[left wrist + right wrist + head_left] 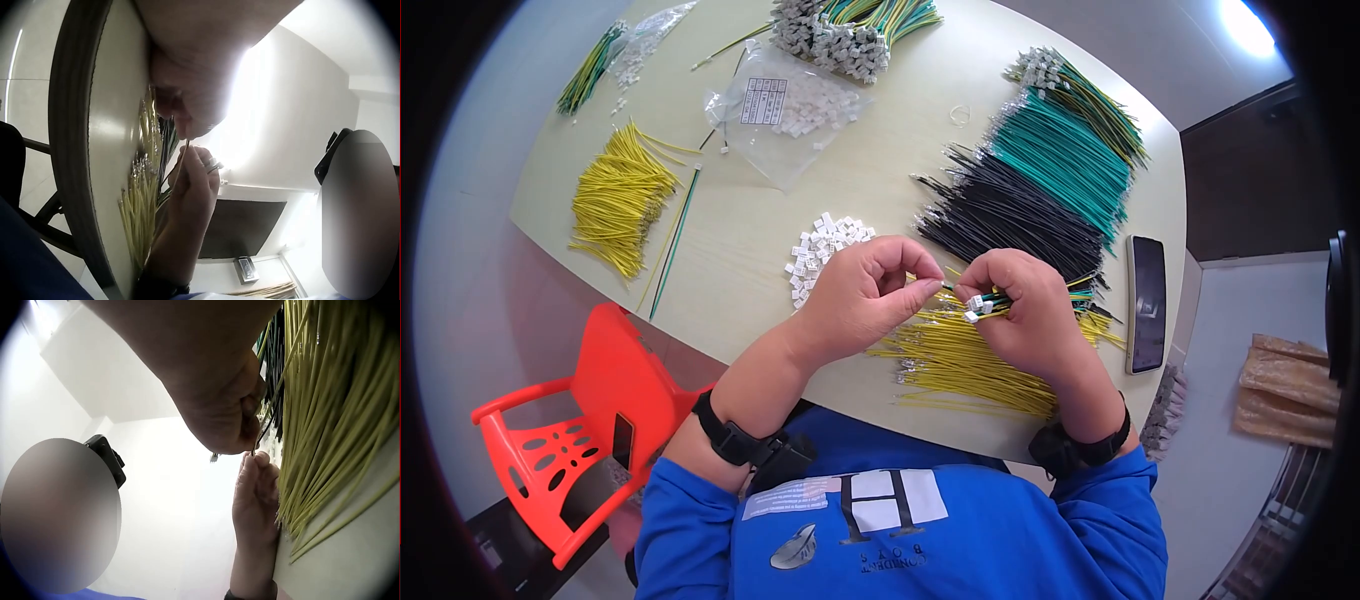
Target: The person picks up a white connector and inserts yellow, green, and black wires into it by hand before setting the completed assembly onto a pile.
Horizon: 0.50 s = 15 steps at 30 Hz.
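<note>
Over the table, my left hand (pixel 870 300) pinches the end of a thin wire (pixel 185 153) between thumb and forefinger. Close beside it, my right hand (pixel 1025 310) grips a few green, black and yellow wires that carry white connectors (pixel 978 306) at their ends. The fingertips of both hands nearly meet in the right wrist view, where the left hand (pixel 255 494) faces the right hand (pixel 219 415). Just below the hands lies a spread of yellow wires (pixel 980 365). Loose white connector housings (pixel 810 260) are heaped beside the left hand.
Black wires (pixel 1020 215), green wires (pixel 1065 155) and a phone (pixel 1145 305) lie at the right. A clear bag of connectors (pixel 785 105) and finished bundles (pixel 850 40) sit at the back. More yellow wires (pixel 620 200) are at left, near a red chair (pixel 600 410).
</note>
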Each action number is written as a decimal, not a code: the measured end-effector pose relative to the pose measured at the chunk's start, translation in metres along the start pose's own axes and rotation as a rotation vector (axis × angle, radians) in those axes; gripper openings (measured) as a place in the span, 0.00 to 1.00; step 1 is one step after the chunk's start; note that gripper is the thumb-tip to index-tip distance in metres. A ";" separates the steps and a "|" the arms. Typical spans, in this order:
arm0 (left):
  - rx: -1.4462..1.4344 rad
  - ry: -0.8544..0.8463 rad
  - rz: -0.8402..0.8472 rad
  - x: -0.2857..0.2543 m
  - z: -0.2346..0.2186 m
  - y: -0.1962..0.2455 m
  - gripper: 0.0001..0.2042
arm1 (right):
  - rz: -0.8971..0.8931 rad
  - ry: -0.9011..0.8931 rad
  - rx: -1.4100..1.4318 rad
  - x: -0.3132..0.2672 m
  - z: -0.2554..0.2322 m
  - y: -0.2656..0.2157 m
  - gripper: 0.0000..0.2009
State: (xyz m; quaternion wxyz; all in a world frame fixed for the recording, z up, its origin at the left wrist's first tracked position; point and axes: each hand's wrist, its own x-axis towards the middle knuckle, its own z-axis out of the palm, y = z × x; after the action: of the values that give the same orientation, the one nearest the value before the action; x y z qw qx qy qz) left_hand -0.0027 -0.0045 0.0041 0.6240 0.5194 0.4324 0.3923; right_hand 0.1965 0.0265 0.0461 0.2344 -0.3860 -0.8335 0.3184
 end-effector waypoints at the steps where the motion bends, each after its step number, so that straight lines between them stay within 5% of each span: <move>1: 0.001 0.001 0.000 0.000 0.000 0.000 0.05 | -0.012 0.012 -0.004 0.000 0.001 0.000 0.10; 12: 0.111 -0.012 -0.095 -0.001 0.000 0.010 0.05 | -0.043 0.047 -0.039 -0.001 0.008 0.001 0.10; 15: 0.066 0.061 0.040 0.001 0.004 -0.001 0.04 | -0.100 0.046 -0.069 -0.002 0.011 0.004 0.10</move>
State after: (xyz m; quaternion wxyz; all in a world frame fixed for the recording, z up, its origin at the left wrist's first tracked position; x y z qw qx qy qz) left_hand 0.0015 -0.0048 0.0034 0.5852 0.5360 0.4532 0.4060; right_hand 0.1931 0.0230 0.0354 0.2556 -0.3589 -0.8566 0.2685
